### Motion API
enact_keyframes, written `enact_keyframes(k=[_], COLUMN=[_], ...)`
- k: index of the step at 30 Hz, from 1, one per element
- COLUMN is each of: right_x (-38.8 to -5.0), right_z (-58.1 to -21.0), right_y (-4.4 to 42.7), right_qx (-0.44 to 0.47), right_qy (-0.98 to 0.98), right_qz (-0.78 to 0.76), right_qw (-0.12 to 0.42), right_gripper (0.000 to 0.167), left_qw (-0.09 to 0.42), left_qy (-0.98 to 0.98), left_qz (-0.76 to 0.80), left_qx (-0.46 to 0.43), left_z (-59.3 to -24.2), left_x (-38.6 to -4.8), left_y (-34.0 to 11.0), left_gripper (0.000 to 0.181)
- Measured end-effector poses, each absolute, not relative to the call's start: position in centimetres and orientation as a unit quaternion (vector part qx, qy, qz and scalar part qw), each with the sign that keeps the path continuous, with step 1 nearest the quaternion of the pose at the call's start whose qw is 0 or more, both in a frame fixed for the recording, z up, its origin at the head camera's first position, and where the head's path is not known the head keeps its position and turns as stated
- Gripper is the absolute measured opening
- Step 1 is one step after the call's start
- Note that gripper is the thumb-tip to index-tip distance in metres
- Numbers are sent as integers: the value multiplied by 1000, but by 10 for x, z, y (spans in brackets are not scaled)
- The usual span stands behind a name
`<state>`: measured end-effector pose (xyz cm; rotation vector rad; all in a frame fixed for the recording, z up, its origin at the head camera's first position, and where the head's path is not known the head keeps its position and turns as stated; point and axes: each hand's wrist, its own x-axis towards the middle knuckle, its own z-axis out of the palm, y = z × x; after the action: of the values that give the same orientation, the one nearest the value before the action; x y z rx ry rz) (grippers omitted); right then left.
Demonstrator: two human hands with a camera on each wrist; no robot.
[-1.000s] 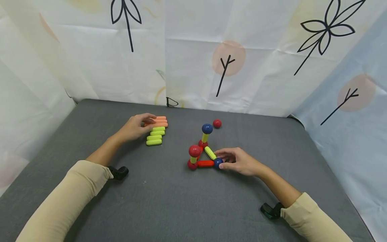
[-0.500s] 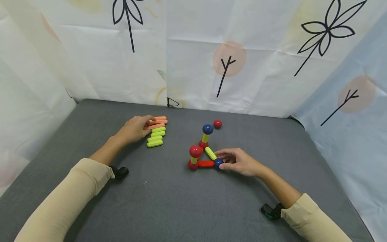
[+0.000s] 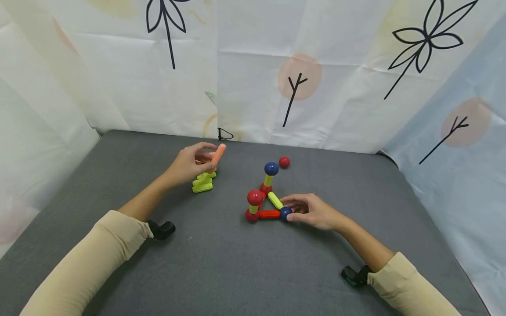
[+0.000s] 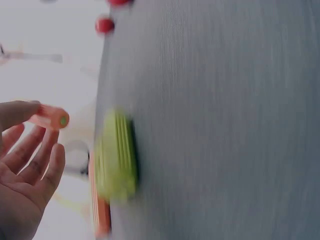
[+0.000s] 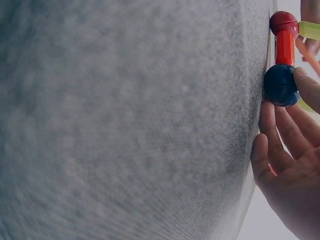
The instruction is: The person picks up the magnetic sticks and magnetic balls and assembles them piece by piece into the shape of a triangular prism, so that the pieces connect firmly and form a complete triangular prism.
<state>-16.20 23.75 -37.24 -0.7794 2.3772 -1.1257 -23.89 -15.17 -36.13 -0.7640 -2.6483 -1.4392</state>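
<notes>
My left hand [image 3: 189, 163] pinches an orange magnetic rod [image 3: 218, 154] between thumb and fingers, raised over the row of rods. In the left wrist view the orange rod [image 4: 52, 117] shows a small green end. Several yellow-green rods [image 3: 202, 187] lie just below that hand. With thumb and fingers, my right hand [image 3: 314, 211] holds the blue ball [image 3: 285, 213] at one corner of a triangle lying on the table. Red rods [image 3: 269, 214] and a yellow rod [image 3: 275, 200] form its sides. Short yellow posts stand on two corners, topped by a red ball [image 3: 254, 197] and a blue ball [image 3: 271, 168].
A loose red ball [image 3: 284, 162] lies behind the triangle. Other orange rods [image 4: 101, 215] rest beside the yellow-green ones, partly hidden by the left hand in the head view. Patterned cloth [image 3: 253, 87] hangs along the far edge of the grey table [image 3: 221, 267].
My left hand has picked an orange rod from the row and lifted it, tilting it upward and moving slightly right. The yellow-green rods shifted slightly. My right hand stays at the blue ball.
</notes>
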Motion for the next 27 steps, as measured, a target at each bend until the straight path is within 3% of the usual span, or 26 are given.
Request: enact_keyframes(k=[7, 11, 27], right_x=[-162, -162, -162], right_z=[-373, -372, -372], right_y=[237, 237, 236], right_qx=[-278, -273, -273], right_qy=[849, 850, 849], right_qz=[-404, -403, -404], right_qw=[198, 201, 201], right_gripper=[49, 49, 49], left_qw=[-98, -137, -193], left_qy=[-771, -750, -732], left_qz=[-571, -579, -557], left_qx=[-265, -291, -341], left_z=[-358, -366, -380], left_x=[-218, -211, -205], left_y=[-108, -90, -62], left_gripper=[55, 55, 50])
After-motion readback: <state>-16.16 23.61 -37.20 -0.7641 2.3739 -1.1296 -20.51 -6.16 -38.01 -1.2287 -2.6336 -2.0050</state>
